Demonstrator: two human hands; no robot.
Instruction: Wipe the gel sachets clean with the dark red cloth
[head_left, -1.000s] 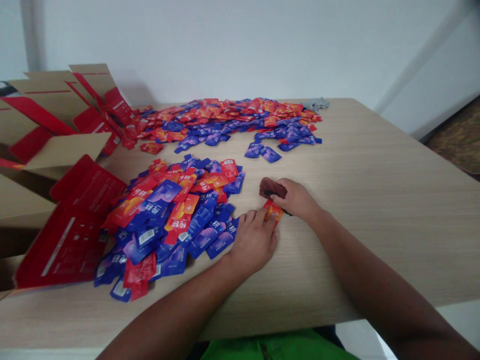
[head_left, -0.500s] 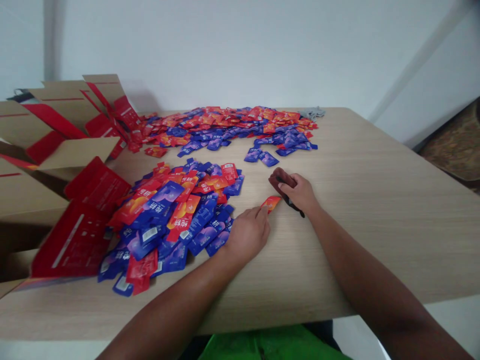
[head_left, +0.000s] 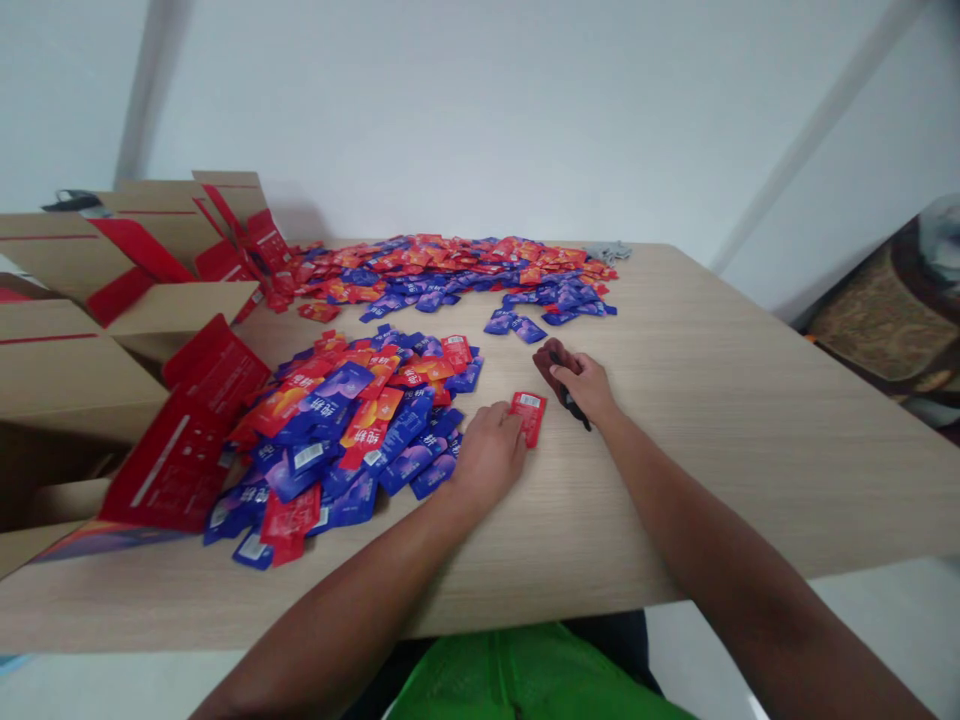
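Observation:
My left hand (head_left: 491,448) is closed at the left edge of a small red sachet (head_left: 532,420), whose white barcode label faces up just above the tabletop or on it. To the right, my right hand (head_left: 589,387) grips a dark maroon, soft-looking item (head_left: 550,358) with a black strip (head_left: 574,407) hanging below the fingers; its exact kind is unclear. Left of my left hand spreads a heap of red, orange and blue sachets (head_left: 360,420). Two blue sachets (head_left: 527,329) lie just beyond my right hand.
Open cardboard boxes with red flaps (head_left: 176,450) stand along the left side. A long pile of sachets (head_left: 450,265) runs along the back by the wall, with a grey cloth-like bundle (head_left: 609,251) at its right end. A patterned brown item (head_left: 874,310) stands beyond the table's right edge.
The sachet at my left hand has turned from its orange side to its red, barcoded side. My right hand keeps the maroon item. The whole view has shifted slightly.

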